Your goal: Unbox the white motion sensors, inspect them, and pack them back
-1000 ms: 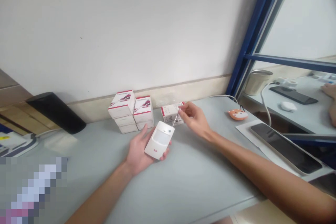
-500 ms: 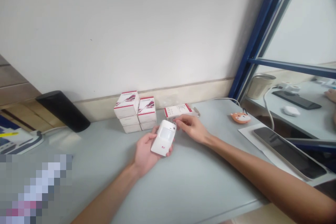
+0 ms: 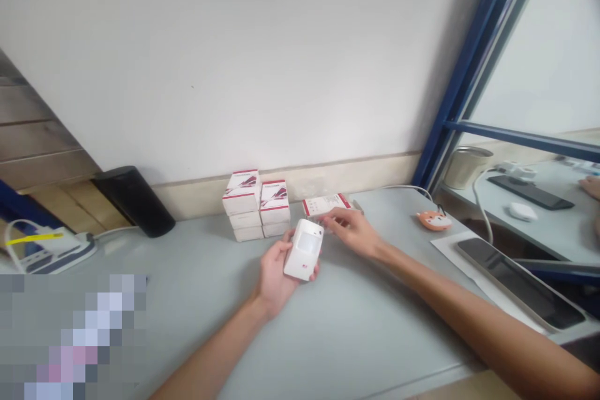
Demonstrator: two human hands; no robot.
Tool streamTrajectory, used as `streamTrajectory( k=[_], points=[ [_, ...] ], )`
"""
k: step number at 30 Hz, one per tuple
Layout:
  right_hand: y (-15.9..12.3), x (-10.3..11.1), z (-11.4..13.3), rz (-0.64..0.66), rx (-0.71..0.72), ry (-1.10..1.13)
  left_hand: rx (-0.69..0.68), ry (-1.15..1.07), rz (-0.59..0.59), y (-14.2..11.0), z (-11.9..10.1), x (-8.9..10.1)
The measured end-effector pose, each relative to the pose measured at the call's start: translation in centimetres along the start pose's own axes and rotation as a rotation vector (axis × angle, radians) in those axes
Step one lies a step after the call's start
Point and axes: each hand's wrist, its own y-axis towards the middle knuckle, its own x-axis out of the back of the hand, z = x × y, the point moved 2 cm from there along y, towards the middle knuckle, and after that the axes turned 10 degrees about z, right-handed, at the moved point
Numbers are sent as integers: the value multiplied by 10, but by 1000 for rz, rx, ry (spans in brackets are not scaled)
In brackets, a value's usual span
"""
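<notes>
My left hand [image 3: 277,272] is wrapped round a white motion sensor [image 3: 304,251], tilted with its pale lens window and small red marking facing up. At the sensor's upper right corner, the thumb and fingertips of my right hand [image 3: 354,231] are pinched together. Whatever they hold is too small to make out. Just behind this hand lies a white and red carton [image 3: 323,203] with an opened end flap, partly covered by the fingers. To the left, several small white boxes [image 3: 244,197] with red edges are stacked against the wall.
A black cylindrical speaker [image 3: 138,200] leans at the back left. On the right are an orange animal-faced pouch [image 3: 434,220], a dark-screened phone-like device [image 3: 520,284] on white paper, and a blue frame [image 3: 462,75]. Beyond the frame another person's hand [image 3: 589,186] shows at the edge.
The whole scene has shifted to the right in view as the camera turned slightly left. Both hands and the sensor keep nearly the same pose.
</notes>
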Motion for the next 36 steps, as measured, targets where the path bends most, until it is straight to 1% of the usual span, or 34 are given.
streamTrajectory(
  k=[2, 4, 7, 8, 10, 12, 15, 17, 21, 23, 26, 28, 32, 36],
  points=[
    [14, 9, 2, -106, -20, -272, -76, 19, -28, 2, 0, 1],
    [33, 20, 3, -225, -78, -423, -147, 49, -57, 4, -2, 2],
    [60, 38, -5, -362, -188, -430, -186, 88, -96, 4, -5, 3],
    [66, 44, -11, -388, -233, -413, -194, 93, -110, 4, -7, 3],
    [71, 53, -23, -391, -295, -358, -210, 85, -127, 4, -10, 2],
    [67, 60, -34, -385, -291, -299, -230, 60, -127, 3, -14, 0],
    [49, 67, -45, -373, -211, -212, -248, 9, -110, 1, -18, -1],
    [36, 71, -49, -352, -165, -157, -234, -17, -96, 0, -19, -2],
    [21, 70, -48, -287, -111, -84, -162, -17, -58, 0, -15, -4],
    [19, 66, -44, -253, -81, -64, -135, 3, -50, 0, -13, -6],
    [19, 62, -37, -235, -54, -55, -124, 32, -59, -2, -10, -10],
    [19, 62, -34, -259, -62, -77, -142, 45, -79, -4, -10, -13],
    [17, 67, -30, -382, -68, -149, -178, 79, -85, -5, -12, -17],
    [16, 67, -23, -374, -36, -159, -164, 106, -63, -5, -13, -17]
  ],
)
